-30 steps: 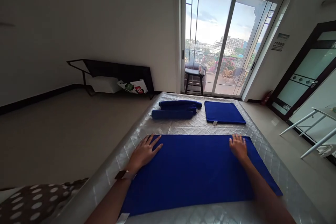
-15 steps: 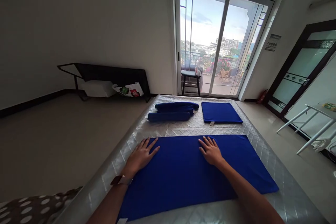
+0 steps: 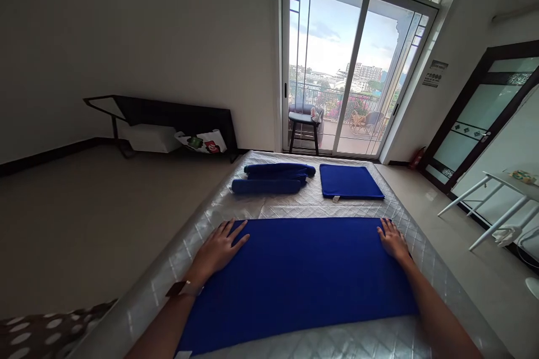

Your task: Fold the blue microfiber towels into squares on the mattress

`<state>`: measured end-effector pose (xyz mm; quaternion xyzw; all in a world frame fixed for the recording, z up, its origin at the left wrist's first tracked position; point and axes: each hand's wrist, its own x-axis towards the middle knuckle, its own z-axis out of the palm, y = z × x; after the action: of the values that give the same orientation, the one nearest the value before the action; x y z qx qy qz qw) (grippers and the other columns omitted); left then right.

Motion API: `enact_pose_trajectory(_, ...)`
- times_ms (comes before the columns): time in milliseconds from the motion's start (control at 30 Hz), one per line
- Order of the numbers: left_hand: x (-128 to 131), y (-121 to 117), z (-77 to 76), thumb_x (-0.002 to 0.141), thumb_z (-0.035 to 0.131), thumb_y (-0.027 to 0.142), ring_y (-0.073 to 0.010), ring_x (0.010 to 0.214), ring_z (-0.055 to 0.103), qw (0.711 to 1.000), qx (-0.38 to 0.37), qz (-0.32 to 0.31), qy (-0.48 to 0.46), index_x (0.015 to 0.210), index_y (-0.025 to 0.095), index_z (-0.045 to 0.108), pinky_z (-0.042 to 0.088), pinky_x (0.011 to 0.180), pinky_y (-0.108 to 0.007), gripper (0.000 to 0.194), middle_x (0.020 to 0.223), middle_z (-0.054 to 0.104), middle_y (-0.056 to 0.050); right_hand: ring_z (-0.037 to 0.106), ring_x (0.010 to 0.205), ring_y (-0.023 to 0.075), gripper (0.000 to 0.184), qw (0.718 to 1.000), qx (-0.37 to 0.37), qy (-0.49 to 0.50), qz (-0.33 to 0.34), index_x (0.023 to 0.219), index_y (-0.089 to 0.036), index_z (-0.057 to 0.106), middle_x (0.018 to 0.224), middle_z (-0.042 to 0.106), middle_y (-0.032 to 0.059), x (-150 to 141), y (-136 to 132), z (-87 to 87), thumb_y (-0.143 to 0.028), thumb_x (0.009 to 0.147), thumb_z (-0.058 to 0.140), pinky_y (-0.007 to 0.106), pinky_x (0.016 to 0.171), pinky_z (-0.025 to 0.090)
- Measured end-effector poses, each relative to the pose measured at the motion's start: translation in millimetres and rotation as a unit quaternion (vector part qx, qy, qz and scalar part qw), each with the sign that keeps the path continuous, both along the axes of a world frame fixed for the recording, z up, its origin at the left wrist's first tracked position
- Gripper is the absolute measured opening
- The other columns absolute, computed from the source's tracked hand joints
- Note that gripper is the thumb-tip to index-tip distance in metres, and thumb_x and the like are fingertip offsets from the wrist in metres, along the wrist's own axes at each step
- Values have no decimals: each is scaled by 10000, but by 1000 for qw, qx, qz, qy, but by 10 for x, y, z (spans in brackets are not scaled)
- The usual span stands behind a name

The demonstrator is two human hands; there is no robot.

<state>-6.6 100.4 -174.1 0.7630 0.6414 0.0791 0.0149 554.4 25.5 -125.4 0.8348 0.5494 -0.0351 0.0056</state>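
Note:
A blue cloth (image 3: 303,275) lies spread out flat on a silvery quilted mattress (image 3: 278,210). On its far left corner rests my left hand (image 3: 219,247), palm down with the fingers spread; a dark watch band circles that wrist. My right hand (image 3: 393,239) lies flat on the far right corner, fingers stretched out. Neither hand grips anything. Beyond the cloth sit rolled blue cloths (image 3: 269,186) on the left and a neatly folded blue cloth (image 3: 351,182) on the right, with a small white tag at its near edge.
A brown polka-dot fabric (image 3: 54,325) lies at the lower left. Against the wall stands a black frame (image 3: 168,115) with a white box (image 3: 151,138) and a printed bag (image 3: 204,142). A white-legged table (image 3: 509,185) is at right. Sliding glass doors (image 3: 353,67) close off the far end.
My right hand has slid right across the cloth, from near its middle to the far right corner. My left hand keeps its place on the left corner. The view has shifted slightly.

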Motion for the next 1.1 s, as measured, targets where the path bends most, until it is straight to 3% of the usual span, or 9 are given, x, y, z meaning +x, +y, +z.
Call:
enact_pose_trajectory(167, 57, -42, 101, 970, 329, 608, -307, 1512, 291, 1000, -7, -6, -5, 1549, 243, 383, 234, 1220, -497, 687, 1619, 384, -105, 265, 1518, 257, 572, 1000, -12, -7, -28, 1572, -205, 347, 1638, 330, 79, -127, 35, 200, -328, 1022, 254, 518, 1224, 204)
enact_pose_trajectory(300, 78, -56, 138, 972, 300, 615, -306, 1513, 287, 1000, -4, -9, -27, 1531, 223, 417, 205, 1234, -513, 694, 1614, 394, -103, 271, 1515, 271, 594, 999, 33, -30, -23, 1535, -121, 416, 1596, 394, 145, -635, 137, 266, -147, 970, 235, 503, 1225, 187)
enact_pose_trajectory(400, 87, -66, 158, 973, 302, 602, -303, 1513, 288, 999, 11, -18, -33, 1509, 208, 456, 193, 1244, -510, 683, 1606, 407, -104, 292, 1508, 242, 567, 990, 80, -1, 113, 1515, -148, 458, 1588, 413, 122, -1380, 198, 179, -170, 978, 276, 448, 1234, 179)
enact_pose_trajectory(533, 86, -64, 161, 983, 298, 573, -298, 1500, 321, 999, 22, -25, -42, 1497, 212, 474, 230, 1235, -511, 652, 1589, 436, -102, 240, 1527, 201, 534, 939, 83, 91, 321, 1558, -283, 376, 1626, 349, 21, -2360, 183, 19, -397, 1043, 291, 429, 1244, 164)
enact_pose_trajectory(667, 56, -37, 108, 985, 305, 564, -299, 1487, 347, 998, 22, -24, -50, 1499, 232, 471, 263, 1222, -519, 633, 1577, 456, -91, 162, 1547, 204, 585, 921, 28, 128, 367, 1579, -318, 314, 1657, 264, 0, -2681, 168, -44, -546, 1042, 260, 445, 1253, 111)
enact_pose_trajectory(733, 42, -24, 80, 987, 311, 554, -294, 1485, 349, 998, 20, -26, -48, 1503, 235, 463, 265, 1222, -509, 626, 1580, 453, -85, 140, 1551, 200, 598, 932, 18, 122, 341, 1586, -321, 290, 1665, 236, -3, -2548, 191, -43, -562, 1041, 243, 441, 1255, 87)
enact_pose_trajectory(833, 34, -15, 58, 987, 312, 549, -293, 1488, 343, 999, 17, -27, -44, 1512, 238, 449, 260, 1222, -508, 625, 1593, 433, -84, 127, 1552, 181, 599, 959, 10, 85, 271, 1598, -304, 253, 1664, 238, 1, -2056, 225, -18, -534, 1046, 235, 426, 1256, 79)
enact_pose_trajectory(967, 27, -9, 37, 985, 294, 568, -298, 1502, 314, 999, 8, -29, -34, 1533, 215, 412, 231, 1228, -511, 663, 1610, 398, -110, 137, 1550, 184, 599, 990, -14, 13, 143, 1604, -248, 244, 1660, 257, 27, -1039, 169, 36, -463, 1044, 243, 425, 1250, 117)
enact_pose_trajectory(1100, -9, 19, -28, 979, 279, 593, -297, 1512, 291, 999, 11, -36, -35, 1539, 226, 400, 218, 1226, -512, 680, 1613, 395, -98, 184, 1543, 206, 625, 1000, -11, -7, -9, 1614, -197, 204, 1670, 230, 51, -104, 19, 27, -437, 1037, 176, 441, 1238, 178)
